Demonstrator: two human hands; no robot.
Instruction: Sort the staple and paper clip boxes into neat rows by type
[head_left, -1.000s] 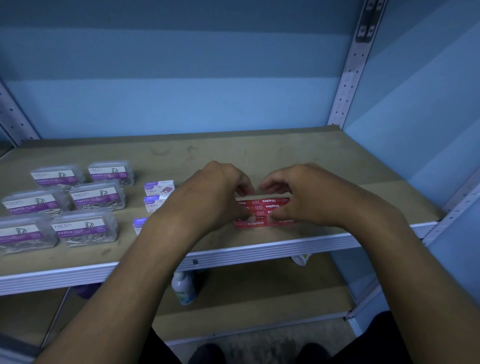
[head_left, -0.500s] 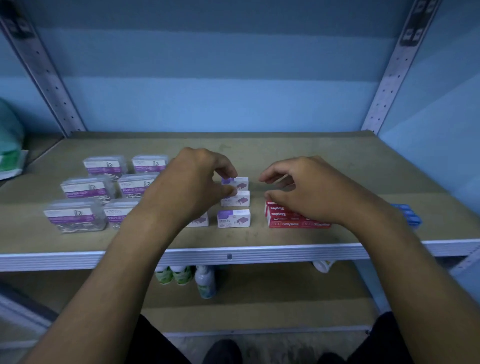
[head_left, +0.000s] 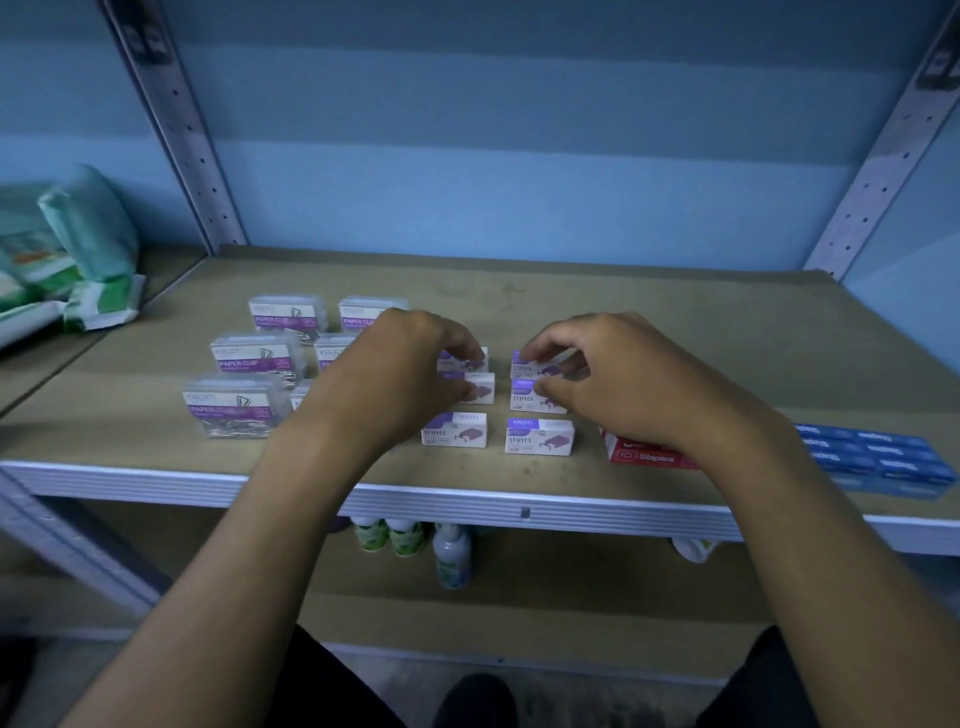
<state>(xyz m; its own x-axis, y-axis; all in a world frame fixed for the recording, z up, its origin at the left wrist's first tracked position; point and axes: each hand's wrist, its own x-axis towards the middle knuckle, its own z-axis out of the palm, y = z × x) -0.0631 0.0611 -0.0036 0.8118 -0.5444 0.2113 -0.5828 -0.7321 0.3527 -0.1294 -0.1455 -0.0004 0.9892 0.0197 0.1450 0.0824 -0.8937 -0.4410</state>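
Note:
Clear paper clip boxes (head_left: 231, 408) with purple labels stand in two columns on the left of the shelf (head_left: 519, 506). White and purple staple boxes (head_left: 540, 437) form two columns of three in the middle. My left hand (head_left: 395, 374) pinches the back-left white staple box (head_left: 480, 358) between fingers and thumb. My right hand (head_left: 618, 374) pinches the back-right white staple box (head_left: 543, 368) the same way. A red staples box (head_left: 644, 456) lies partly under my right wrist. Blue staple boxes (head_left: 878, 460) sit at the far right.
Green packets (head_left: 83, 260) lie on the neighbouring shelf at the left. Small bottles (head_left: 452, 556) stand on the lower shelf. Perforated metal uprights (head_left: 187, 150) frame the shelf, and a blue wall closes the back.
Both hands left the red staples box and moved left onto the white staple boxes. The view shifted left, bringing the blue boxes and green packets into sight.

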